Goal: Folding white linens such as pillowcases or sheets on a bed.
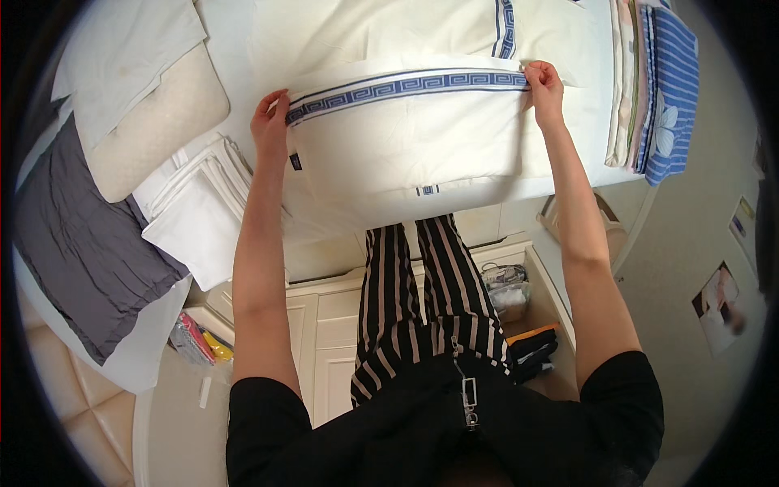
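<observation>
A cream fabric piece [389, 140] with a blue Greek-key border band [405, 88] lies across the bed in front of me. My left hand [271, 119] pinches the band's left end between thumb and fingers. At the other end, my right hand [543, 91] pinches the right corner, so the band stretches nearly straight between both hands. A small dark tag [296, 162] shows at the fabric's left edge. Beyond it lies more cream cloth [420, 27] with a matching blue border strip [505, 30]. Whether the two are one piece, I cannot tell.
Folded white cloths [198, 195], a cream pillow [170, 115] and a dark grey cloth [91, 243] lie at left. A folded textile stack with blue stripes [672, 103] stands at the bed's right. Below is an open drawer [563, 341] holding bagged items [510, 295].
</observation>
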The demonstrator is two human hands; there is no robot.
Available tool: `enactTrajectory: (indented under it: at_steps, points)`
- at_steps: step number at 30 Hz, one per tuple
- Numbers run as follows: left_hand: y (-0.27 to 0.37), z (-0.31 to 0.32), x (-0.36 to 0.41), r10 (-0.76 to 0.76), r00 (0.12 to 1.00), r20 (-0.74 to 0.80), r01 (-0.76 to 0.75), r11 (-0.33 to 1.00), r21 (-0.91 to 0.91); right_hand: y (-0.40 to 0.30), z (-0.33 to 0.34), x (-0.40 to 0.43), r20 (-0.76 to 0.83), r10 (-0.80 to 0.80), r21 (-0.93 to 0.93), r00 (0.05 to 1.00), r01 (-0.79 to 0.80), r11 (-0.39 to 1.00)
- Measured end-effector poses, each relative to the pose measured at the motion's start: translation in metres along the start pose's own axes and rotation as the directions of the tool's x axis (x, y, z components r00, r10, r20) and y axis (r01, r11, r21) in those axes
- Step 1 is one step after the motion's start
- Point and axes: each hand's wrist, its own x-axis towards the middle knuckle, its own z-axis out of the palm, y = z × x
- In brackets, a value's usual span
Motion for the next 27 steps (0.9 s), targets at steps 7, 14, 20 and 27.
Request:
enactTrajectory:
  at_steps: [7, 14, 20, 27]
  points:
    - [-0.001, 0.003, 0.018, 0.014, 0.998, -0.068, 0.0, 0.98, 0.199, 0.014, 0.018, 0.001, -0.136, 0.021, -0.035, 0.99, -0.026, 0.999]
    - [-0.022, 0.094, -0.079, 0.682, 0.71, 0.175, -0.648, 0.535, 0.542, 0.021, -0.015, -0.073, -0.07, 0.332, -0.161, 0.941, -0.339, 0.927]
    - [-0.051, 0.156, -0.039, 0.272, 0.955, 0.122, -0.256, 0.958, -0.134, -0.011, 0.008, -0.1, 0.253, 0.541, -0.057, 0.802, -0.546, 0.836]
    - [-0.11, 0.117, -0.162, -0.073, 0.992, 0.098, 0.102, 0.94, -0.327, -0.13, 0.064, -0.147, 0.417, 0.411, -0.188, 0.81, -0.366, 0.911]
